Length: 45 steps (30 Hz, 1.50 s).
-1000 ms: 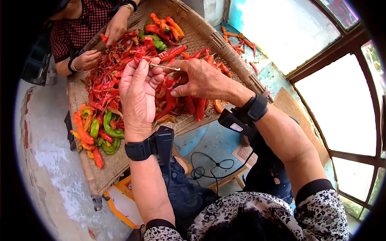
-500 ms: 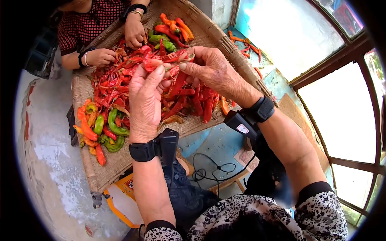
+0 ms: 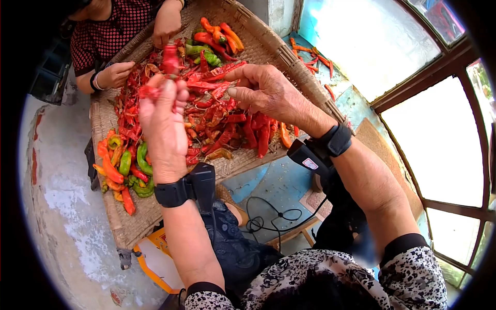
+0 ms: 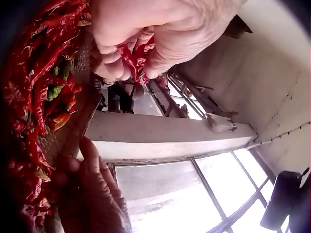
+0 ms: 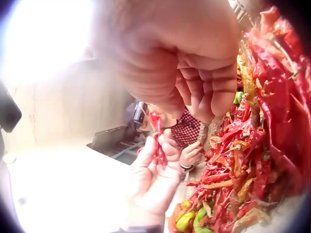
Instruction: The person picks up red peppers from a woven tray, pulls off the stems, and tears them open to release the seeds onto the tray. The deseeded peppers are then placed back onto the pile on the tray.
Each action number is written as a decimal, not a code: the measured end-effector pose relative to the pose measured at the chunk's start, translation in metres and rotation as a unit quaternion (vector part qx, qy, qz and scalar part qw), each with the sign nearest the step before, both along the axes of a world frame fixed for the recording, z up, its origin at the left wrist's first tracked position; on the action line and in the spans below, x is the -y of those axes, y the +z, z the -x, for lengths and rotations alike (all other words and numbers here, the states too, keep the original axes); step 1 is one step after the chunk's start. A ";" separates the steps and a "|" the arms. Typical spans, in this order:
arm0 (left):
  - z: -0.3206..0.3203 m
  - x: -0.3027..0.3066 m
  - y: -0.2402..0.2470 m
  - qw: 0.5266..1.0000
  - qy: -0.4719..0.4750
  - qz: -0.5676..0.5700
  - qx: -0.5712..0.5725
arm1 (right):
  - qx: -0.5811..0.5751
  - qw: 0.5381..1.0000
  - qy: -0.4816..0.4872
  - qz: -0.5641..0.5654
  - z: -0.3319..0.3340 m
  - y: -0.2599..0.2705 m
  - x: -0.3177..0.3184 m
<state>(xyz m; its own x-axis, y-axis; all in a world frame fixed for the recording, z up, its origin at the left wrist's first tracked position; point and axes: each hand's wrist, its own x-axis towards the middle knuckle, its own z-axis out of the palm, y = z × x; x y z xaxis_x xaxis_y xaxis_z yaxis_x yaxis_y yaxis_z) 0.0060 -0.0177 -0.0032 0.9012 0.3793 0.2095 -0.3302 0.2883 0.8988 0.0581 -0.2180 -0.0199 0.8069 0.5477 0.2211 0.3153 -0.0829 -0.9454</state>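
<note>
Left hand [image 3: 165, 124]: grip pinches a red pepper [image 5: 160, 127] above the woven tray [image 3: 123, 227]. Right hand [image 3: 274, 94]: grip is slightly spread, fingers bent, near the pepper pile [image 3: 225, 124] on that tray.

Two people [image 3: 121, 26], four hands [image 3: 269, 94], one tray [image 3: 123, 219], at least four green peppers [image 3: 125, 162], red peppers [image 3: 225, 136] too many to count.

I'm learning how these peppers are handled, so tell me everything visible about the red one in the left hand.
The wrinkled, elongated red pepper has glossy, creased skin that looks thin and dried. The bare left hand pinches it between thumb and fingers, with red skin sticking out past the grip. It is held in the air, apart from the heap of wrinkled red peppers. The head view blurs it.
</note>
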 end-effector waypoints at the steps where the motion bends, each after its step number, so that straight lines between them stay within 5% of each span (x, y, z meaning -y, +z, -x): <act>1: -0.005 -0.009 0.002 0.995 0.071 0.056 0.038 | 0.058 0.998 -0.003 0.030 -0.002 -0.004 -0.001; 5: 0.004 -0.037 -0.009 0.981 0.150 0.104 -0.068 | 0.207 0.972 -0.006 0.112 0.002 -0.013 -0.003; 8: 0.007 -0.023 -0.010 0.980 -0.063 -0.109 -0.155 | 0.281 0.945 -0.009 0.169 0.006 -0.018 -0.010; 10: 0.007 -0.008 -0.016 0.866 -0.030 -0.465 -0.181 | 0.286 0.930 -0.003 0.232 0.008 -0.016 -0.016; 11: 0.006 -0.007 -0.028 0.756 0.004 -0.638 -0.148 | 0.285 0.930 -0.004 0.233 0.009 -0.016 -0.017; 13: 0.017 0.003 -0.032 0.683 0.031 -0.714 -0.152 | 0.280 0.919 -0.009 0.276 0.009 -0.015 -0.019; 14: 0.016 0.003 -0.029 0.735 0.003 -0.649 -0.197 | 0.281 0.919 -0.008 0.275 0.008 -0.019 -0.021; 15: 0.014 -0.001 -0.025 0.734 0.005 -0.650 -0.197 | 0.309 0.923 -0.032 0.228 0.008 -0.022 -0.022; 19: 0.017 -0.003 -0.007 0.932 -0.030 -0.333 -0.139 | 0.311 0.930 -0.055 0.189 0.007 -0.026 -0.020; 25: 0.018 -0.018 -0.006 0.970 -0.048 -0.199 -0.127 | 0.262 0.893 0.026 0.365 0.011 -0.017 -0.019; 27: 0.010 -0.021 -0.007 0.996 0.058 -0.073 -0.007 | 0.270 0.891 0.025 0.364 0.013 -0.018 -0.018; 28: 0.007 -0.015 -0.001 0.992 0.115 -0.006 -0.041 | 0.280 0.889 0.025 0.362 0.014 -0.018 -0.018; 31: 0.010 -0.030 -0.012 0.992 0.052 -0.016 -0.113 | 0.283 0.882 0.020 0.375 0.012 -0.019 -0.021; 33: 0.012 -0.022 -0.012 0.967 -0.025 -0.173 -0.184 | 0.263 0.895 0.014 0.361 0.011 -0.017 -0.020; 35: 0.011 -0.016 -0.021 0.894 -0.100 -0.405 -0.164 | 0.241 0.906 0.003 0.348 0.008 -0.013 -0.019; 38: 0.022 0.010 -0.010 0.835 -0.123 -0.501 -0.192 | 0.230 0.944 0.027 0.233 0.003 -0.005 -0.009; 45: 0.019 0.019 -0.009 0.873 -0.119 -0.450 -0.144 | 0.165 0.985 0.029 0.033 -0.001 0.001 -0.003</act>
